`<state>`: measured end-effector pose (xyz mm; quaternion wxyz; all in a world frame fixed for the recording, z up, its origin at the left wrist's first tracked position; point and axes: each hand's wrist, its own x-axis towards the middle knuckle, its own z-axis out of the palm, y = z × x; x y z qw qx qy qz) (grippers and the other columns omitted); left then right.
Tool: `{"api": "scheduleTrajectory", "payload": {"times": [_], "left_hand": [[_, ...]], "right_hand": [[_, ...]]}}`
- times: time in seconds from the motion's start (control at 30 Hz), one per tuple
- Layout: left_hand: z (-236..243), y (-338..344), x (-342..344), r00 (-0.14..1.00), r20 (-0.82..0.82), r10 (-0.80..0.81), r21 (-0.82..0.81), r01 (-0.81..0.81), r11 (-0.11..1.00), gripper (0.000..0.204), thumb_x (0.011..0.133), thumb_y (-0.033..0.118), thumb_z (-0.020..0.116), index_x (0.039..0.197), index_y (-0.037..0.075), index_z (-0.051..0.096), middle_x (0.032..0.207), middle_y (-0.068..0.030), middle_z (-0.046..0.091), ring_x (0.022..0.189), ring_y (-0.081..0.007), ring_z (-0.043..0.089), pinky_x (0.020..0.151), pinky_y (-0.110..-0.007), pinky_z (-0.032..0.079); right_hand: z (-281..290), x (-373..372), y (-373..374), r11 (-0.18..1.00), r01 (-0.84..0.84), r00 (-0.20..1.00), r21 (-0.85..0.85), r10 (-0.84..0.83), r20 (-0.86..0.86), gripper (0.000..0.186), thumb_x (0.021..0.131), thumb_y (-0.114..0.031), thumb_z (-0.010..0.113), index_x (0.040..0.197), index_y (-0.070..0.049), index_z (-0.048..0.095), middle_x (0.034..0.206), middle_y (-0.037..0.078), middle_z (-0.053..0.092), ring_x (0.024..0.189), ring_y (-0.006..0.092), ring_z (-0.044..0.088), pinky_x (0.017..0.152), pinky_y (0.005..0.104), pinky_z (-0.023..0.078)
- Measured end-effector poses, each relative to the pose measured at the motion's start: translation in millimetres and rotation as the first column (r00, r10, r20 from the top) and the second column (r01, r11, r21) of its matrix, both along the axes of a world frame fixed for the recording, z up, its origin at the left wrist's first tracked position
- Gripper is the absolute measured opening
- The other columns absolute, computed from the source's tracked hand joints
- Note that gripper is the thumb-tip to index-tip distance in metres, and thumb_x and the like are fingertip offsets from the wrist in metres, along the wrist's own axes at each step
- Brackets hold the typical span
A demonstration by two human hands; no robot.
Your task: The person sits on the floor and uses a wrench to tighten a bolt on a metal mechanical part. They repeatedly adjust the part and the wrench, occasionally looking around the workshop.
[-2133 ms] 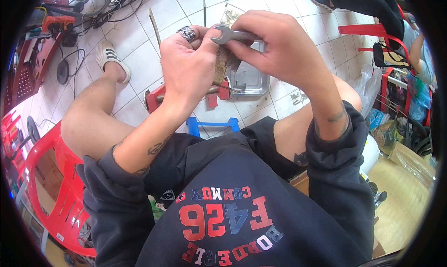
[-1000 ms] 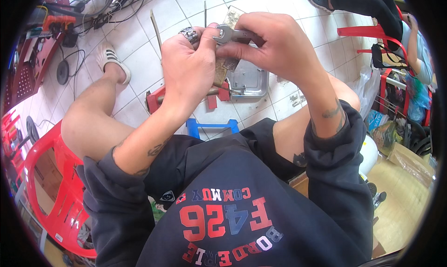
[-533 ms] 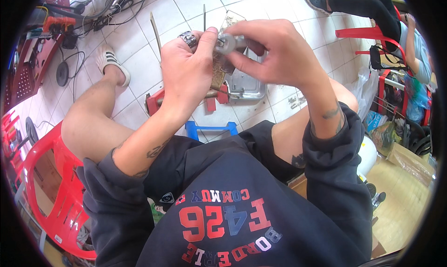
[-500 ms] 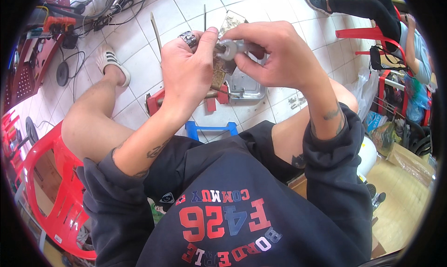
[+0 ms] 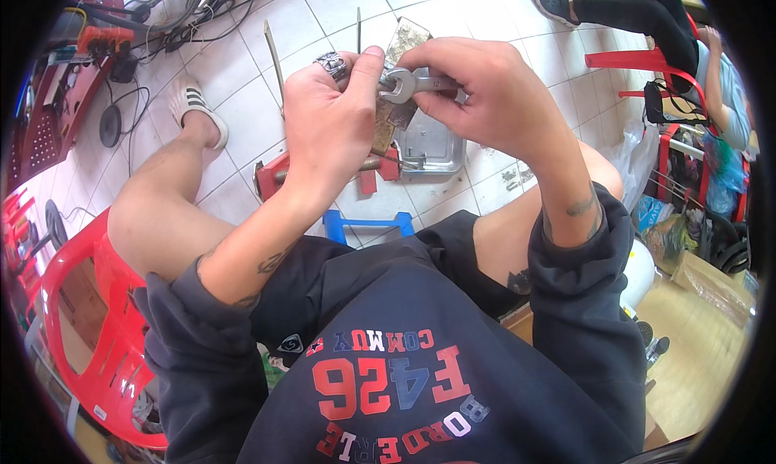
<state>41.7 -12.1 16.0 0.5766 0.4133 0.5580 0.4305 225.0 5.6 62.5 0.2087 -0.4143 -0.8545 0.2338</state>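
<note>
A silver open-end wrench [image 5: 402, 85] lies across the fingers of my right hand [image 5: 485, 96], its handle pinched between thumb and fingertips. The wrench's jaw points left, at a small metal part [image 5: 386, 79] that sits by my left thumb and is mostly hidden. My left hand [image 5: 333, 104] is closed around this part, thumb on top; it wears a chunky silver ring [image 5: 330, 65]. Jaw and part appear to touch. Beneath both hands stand a worn metal block [image 5: 409, 34] and a red clamp-like frame [image 5: 390, 164], partly covered by my wrists.
A shallow metal tray [image 5: 443, 150] rests on the tiled floor beside the red frame. Nearer me is a blue plastic frame [image 5: 368, 222]. A red chair [image 5: 73, 302] stands at left, cables [image 5: 194, 19] lie far left, and another person's leg [image 5: 622, 13] shows at far right.
The wrench has turned slightly in my right fingers, and its open jaw now shows more clearly. My left hand keeps its grip with hardly any movement.
</note>
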Motion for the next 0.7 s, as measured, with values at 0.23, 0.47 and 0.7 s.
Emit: {"api": "scheduleTrajectory", "payload": {"times": [0.23,0.47,0.7], "left_hand": [[4.5,-0.6,4.6,0.998,0.029,0.060,0.114,-0.063,0.992,0.032,0.098,0.020,0.063,0.075,-0.003,0.068,0.061,-0.0020,0.063,0.056,-0.0052,0.051,0.051,-0.025,0.041],[6.7,-1.2,-0.3,0.998,0.046,0.038,0.080,-0.042,0.996,0.033,0.098,0.020,0.063,0.073,-0.002,0.067,0.058,0.0005,0.058,0.054,-0.0046,0.045,0.048,-0.025,0.037],[-2.2,-1.5,-1.5,1.000,0.016,0.024,0.105,-0.026,0.994,0.032,0.097,0.020,0.064,0.075,-0.002,0.068,0.058,0.0009,0.058,0.053,-0.0051,0.045,0.048,-0.026,0.036]], "right_hand": [[-20.2,-7.3,-1.4,0.996,0.049,0.997,0.078,-0.045,-0.056,0.022,0.078,-0.006,0.076,0.097,-0.005,0.064,0.071,0.011,0.061,0.060,0.0233,0.060,0.056,0.0328,0.047],[13.5,-8.3,-1.7,0.985,0.049,0.997,-0.167,-0.059,-0.056,0.018,0.084,-0.012,0.070,0.101,-0.006,0.066,0.080,0.015,0.068,0.075,0.0344,0.066,0.065,0.0397,0.051],[-11.0,-3.6,1.8,0.998,0.031,0.999,0.062,-0.033,0.032,0.028,0.079,-0.009,0.079,0.105,-0.006,0.069,0.076,0.008,0.064,0.064,0.0206,0.062,0.058,0.0296,0.050]]}}
